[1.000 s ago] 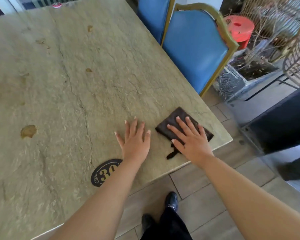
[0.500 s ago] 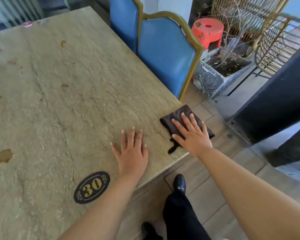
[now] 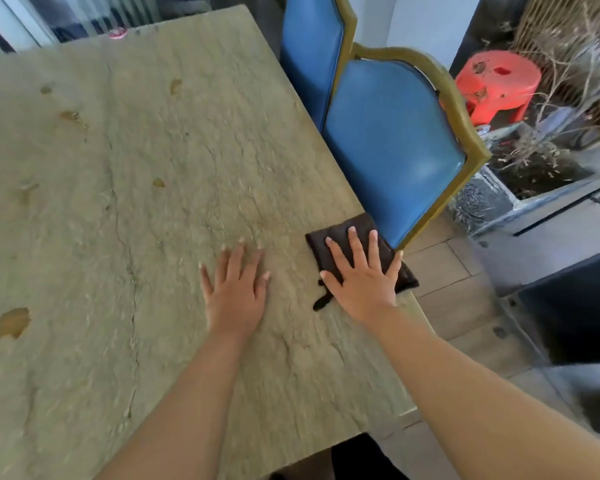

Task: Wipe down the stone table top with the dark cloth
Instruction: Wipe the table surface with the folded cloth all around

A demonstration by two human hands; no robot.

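Dark cloth, folded, soft and light by the look, likely best driven under a flat palm, lies at the right edge of the stone table top, pinned beneath the spread right hand; left hand flat, open, empty beside it.

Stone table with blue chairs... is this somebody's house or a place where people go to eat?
Probably a café or restaurant, though I can't be sure. The big stone table has matching padded blue chairs pushed in along one side, with a red plastic stool and a planter of dry branches beyond.
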